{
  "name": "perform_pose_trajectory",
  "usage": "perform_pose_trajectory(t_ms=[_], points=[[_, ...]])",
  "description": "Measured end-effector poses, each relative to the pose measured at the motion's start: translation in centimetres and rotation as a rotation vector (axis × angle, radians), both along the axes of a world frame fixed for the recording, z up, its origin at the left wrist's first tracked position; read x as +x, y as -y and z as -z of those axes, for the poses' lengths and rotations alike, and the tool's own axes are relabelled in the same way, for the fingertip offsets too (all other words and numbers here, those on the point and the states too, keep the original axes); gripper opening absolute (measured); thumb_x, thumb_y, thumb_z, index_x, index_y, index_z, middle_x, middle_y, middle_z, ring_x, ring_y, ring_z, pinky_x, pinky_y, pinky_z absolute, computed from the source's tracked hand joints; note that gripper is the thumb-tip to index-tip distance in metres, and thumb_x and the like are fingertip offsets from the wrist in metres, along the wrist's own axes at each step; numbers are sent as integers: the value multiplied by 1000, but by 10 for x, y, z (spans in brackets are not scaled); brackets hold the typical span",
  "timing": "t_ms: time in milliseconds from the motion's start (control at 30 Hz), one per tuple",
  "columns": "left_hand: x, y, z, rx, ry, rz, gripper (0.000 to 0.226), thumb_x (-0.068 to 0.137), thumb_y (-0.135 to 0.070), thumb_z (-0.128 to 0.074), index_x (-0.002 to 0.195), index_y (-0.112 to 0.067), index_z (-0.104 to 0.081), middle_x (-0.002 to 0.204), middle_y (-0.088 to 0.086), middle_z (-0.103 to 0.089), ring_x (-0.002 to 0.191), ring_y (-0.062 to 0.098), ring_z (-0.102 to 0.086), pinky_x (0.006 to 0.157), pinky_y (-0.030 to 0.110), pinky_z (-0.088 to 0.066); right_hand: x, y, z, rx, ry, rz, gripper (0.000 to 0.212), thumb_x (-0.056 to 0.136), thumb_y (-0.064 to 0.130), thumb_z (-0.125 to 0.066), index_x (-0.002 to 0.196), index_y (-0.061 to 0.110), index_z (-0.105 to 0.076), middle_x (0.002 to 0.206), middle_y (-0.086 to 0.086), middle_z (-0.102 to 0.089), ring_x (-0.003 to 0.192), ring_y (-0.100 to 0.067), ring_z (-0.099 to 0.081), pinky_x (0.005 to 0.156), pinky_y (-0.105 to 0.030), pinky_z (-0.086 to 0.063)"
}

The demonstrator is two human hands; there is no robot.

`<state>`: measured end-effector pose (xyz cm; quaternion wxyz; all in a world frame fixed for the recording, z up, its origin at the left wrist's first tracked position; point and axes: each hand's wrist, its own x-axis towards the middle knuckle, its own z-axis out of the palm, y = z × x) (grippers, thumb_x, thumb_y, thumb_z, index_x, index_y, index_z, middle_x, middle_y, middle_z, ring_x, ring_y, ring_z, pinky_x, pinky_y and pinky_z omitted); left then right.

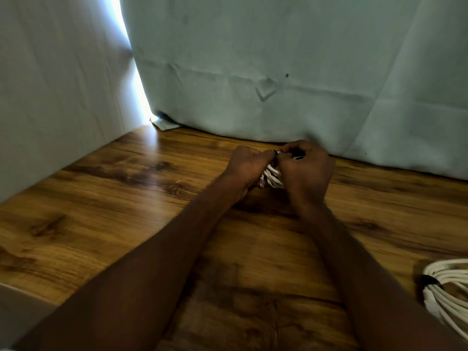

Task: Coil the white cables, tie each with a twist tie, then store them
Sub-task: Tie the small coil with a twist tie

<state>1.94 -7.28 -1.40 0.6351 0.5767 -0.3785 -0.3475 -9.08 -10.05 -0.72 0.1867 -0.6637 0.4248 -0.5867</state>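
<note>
White cables come in two bundles here: nearest the camera, well to the right of the hands and behind them, a finished coil (448, 287) lies on the wooden table (101, 198), already cinched by a dark tie (430, 279) and partly cut off by the frame edge. Farther out, the second coil (272, 176) sits between both hands, its white loops showing just under the knuckles. The left hand (247, 164) curls around the bundle's side, holding it together, while the right hand (307, 171) pinches a dark twist tie (275, 157) at the top of the loops; both are closed tight, fingers touching. The cable looks light, flexible and a little springy, likely to fan open if released, so gripping across the gathered strands near the tie seems wisest. Beyond the hands hangs a pale green curtain (278, 72).
</note>
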Motion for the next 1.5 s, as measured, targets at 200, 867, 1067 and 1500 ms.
perform_pose_trajectory(t_ms=[200, 867, 1067, 1500], points=[[-1, -1, -1, 8, 25, 16, 23, 93, -20, -65, 87, 2, -70, 78, 35, -64, 66, 32, -59, 55, 34, -47, -1, 3, 2, 2, -27, -40, 14, 77, 22, -70, 86, 20, -80, 75, 8, -74, 69, -5, -67, 70, -31, -57], [4, 3, 4, -26, 58, 20, 33, 98, -19, -68, 82, 10, -74, 71, 21, -71, 56, 21, -67, 48, 24, -50, -13, 26, 0, 64, -164, -150, 8, 81, 13, -80, 85, 19, -79, 82, 16, -56, 75, 2, -57, 62, -2, -36], [5, 7, 5, -112, 102, -57, 12, 90, -6, -69, 89, 2, -77, 85, 21, -76, 82, 34, -76, 73, 42, -61, -3, 18, 4, 37, -131, -105, 9, 81, 19, -73, 86, 18, -80, 86, 6, -71, 81, -13, -69, 77, -29, -53], [5, 6, 4, -165, 12, -54, 10, 88, 1, -69, 90, 3, -78, 87, 24, -76, 81, 34, -75, 75, 45, -62, 9, 3, 8, -45, -74, 35, 25, 76, 35, -65, 94, 27, -80, 84, 5, -76, 83, -23, -70, 71, -38, -57]])
